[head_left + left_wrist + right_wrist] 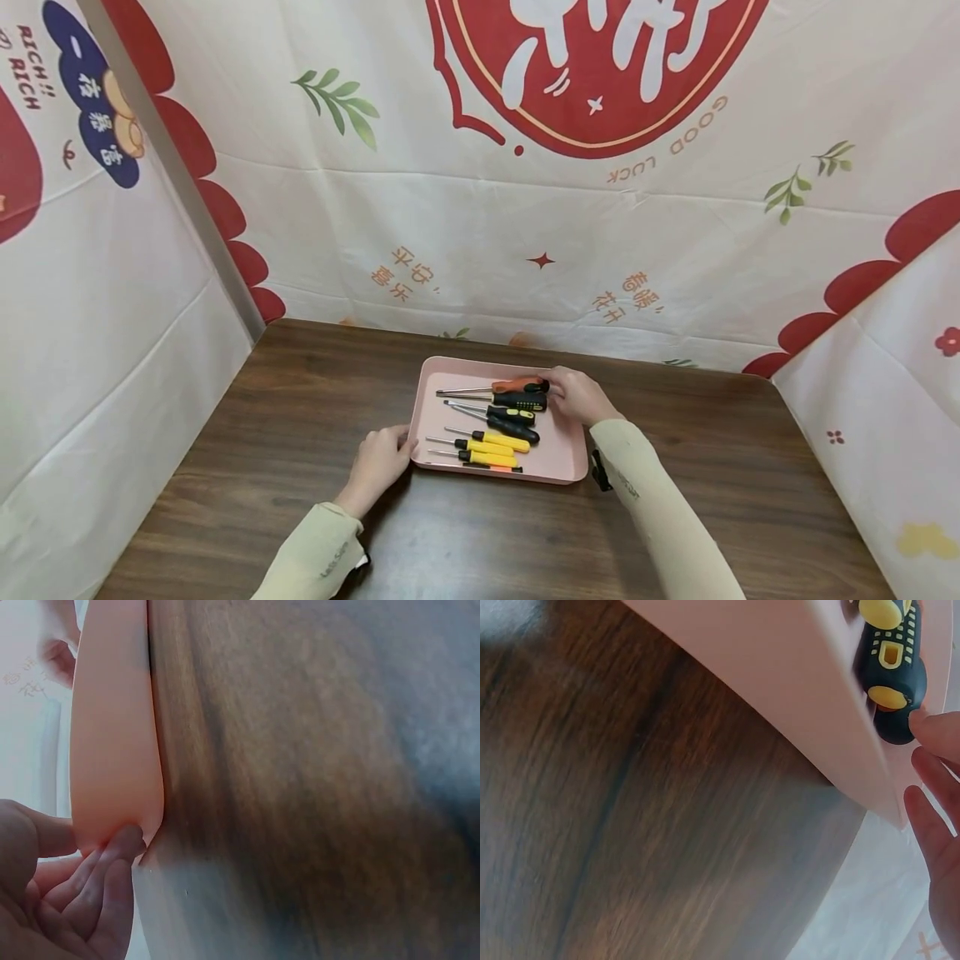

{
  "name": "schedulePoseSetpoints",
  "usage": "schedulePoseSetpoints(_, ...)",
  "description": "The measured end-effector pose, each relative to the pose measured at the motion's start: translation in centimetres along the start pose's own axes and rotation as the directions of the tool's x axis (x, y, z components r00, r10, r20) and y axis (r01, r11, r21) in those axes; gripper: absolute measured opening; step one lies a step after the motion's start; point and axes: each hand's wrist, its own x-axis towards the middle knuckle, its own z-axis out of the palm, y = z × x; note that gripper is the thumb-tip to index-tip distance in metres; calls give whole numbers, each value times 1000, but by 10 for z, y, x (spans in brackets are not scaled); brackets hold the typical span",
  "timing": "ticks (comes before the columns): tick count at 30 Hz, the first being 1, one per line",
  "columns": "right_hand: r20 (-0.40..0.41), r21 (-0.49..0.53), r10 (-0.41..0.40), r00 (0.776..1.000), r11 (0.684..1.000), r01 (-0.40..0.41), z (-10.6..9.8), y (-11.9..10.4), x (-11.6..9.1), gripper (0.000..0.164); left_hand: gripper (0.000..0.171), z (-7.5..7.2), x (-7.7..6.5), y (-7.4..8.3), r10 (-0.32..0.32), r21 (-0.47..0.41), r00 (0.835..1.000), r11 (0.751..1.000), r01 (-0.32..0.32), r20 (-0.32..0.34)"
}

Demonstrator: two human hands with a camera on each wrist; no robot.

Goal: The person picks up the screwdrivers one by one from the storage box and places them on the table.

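Note:
A pink tray (562,454) on the table holds a row of screwdrivers, handles to the right. My left hand (380,458) grips its near left corner; in the left wrist view the thumb and curled fingers (112,855) pinch the wall. At the far right side my right hand (576,395) pinches the handle end of an orange and black screwdriver (517,385). Beside that lies a black screwdriver (521,402) with yellow marks, also seen in the right wrist view. Nearer me are more black-handled ones and several thin yellow screwdrivers (506,440).
The brown wooden table (270,442) runs up to a white printed cloth (480,225) at the back, with more cloth at both sides. An orange and black strip (492,468) lies along the tray's near wall.

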Motion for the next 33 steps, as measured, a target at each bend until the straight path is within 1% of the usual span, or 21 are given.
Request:
schedulePoseSetpoints(7,13,8,20,1000,1000,-20,5,3,4,37,13,0,0,0,-2,-15,1000,1000,2,8)
schedulePoseSetpoints(13,2,2,23,1000,1000,-23,8,5,6,38,18,1,2,-2,-13,-34,1000,999,13,20)
schedulePoseSetpoints(20,3,-17,5,1000,1000,-4,8,6,10,37,11,-1,3,-2,10,-17,1000,1000,-9,20)
schedulePoseSetpoints(23,26,-32,10,1000,999,-9,5,5,13,36,12,-1,3,-1,10,-13,1000,1000,-10,17)
schedulePoseSetpoints(29,113,-95,50,992,995,-39,-3,1,22,33,9,-3,3,0,15,-8,1000,1000,-15,21)
schedulePoseSetpoints(33,136,-119,72,988,991,-56,-4,2,26,33,6,-3,3,0,29,-4,999,1000,-28,25)
